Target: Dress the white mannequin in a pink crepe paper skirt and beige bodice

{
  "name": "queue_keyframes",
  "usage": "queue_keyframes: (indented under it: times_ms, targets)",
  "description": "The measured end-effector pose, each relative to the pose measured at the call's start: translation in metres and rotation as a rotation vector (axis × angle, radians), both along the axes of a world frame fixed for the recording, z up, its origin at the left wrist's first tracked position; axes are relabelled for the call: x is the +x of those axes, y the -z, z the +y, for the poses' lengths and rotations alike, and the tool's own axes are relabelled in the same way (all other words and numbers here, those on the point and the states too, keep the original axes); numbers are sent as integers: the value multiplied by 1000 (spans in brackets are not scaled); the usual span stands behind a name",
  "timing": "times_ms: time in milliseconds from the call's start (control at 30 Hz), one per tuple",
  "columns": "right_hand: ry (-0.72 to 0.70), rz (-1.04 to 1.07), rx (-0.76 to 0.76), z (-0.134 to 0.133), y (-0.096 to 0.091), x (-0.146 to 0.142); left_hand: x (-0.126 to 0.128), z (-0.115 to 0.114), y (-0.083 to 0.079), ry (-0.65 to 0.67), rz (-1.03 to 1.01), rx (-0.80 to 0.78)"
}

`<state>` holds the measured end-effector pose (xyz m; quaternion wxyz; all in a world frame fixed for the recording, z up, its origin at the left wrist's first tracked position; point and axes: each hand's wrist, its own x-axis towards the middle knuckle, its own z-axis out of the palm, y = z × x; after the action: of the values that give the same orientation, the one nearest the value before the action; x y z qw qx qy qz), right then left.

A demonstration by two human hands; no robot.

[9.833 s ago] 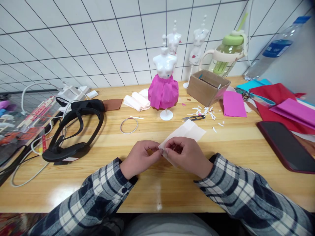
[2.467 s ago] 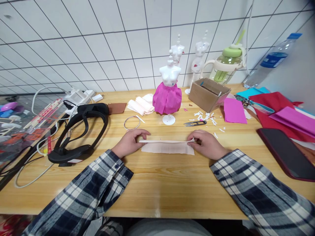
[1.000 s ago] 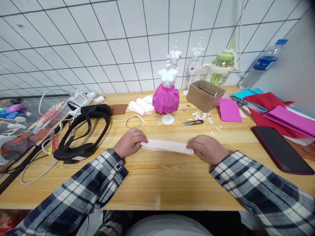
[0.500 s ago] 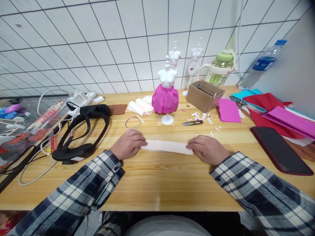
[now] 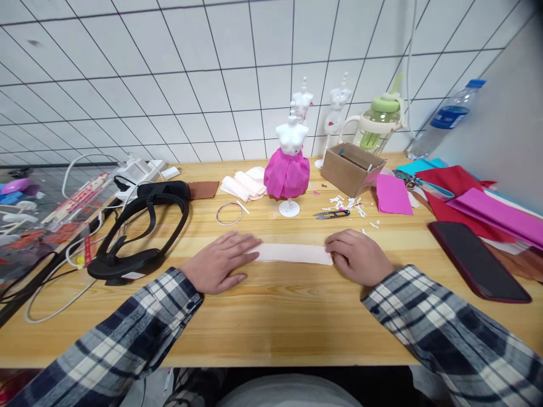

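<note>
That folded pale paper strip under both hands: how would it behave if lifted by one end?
The strip looks thin and long, so it would probably droop. It likely weighs almost nothing. Pressed flat by the left hand and right hand, its fold may spring open once released.

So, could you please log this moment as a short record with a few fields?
left hand: flat, palm down, pressing the left end of the folded paper strip
right hand: fingers curled, pressing the strip's right end
strip: pale, lying flat on the wooden table
behind strip: mannequin in pink paper skirt, thread snips, metal ring
left side: black headset
right side: dark phone, coloured paper sheets
</note>
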<state>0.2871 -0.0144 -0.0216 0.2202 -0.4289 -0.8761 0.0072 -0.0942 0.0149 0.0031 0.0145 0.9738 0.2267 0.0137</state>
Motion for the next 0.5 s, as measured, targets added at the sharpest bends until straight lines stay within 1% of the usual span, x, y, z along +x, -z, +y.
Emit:
queue_keyframes:
  times_ms: [100, 133, 200, 267, 333, 400, 500]
  targets:
    - [119, 71, 77, -9, -10, -28, 6, -4, 0, 11, -22, -44]
    - [98, 87, 89, -12, -13, -41, 9, -5, 0, -4, -27, -39]
    - [-10, 58, 43, -16, -17, -70, 13, -7, -1, -45, -21, -13]
    - [-108, 5, 6, -16, -15, -97, 18, -9, -2, -71, -4, 12]
    - [-140, -19, -25, -13, -11, -116, 21, -9, -2, -73, 11, 21]
    - [-152, -32, -72, -9, -5, -125, 22, -8, 0, -49, 17, -10]
    - [-141, -56, -166, -6, 2, -122, 21, -5, 3, -17, 15, -87]
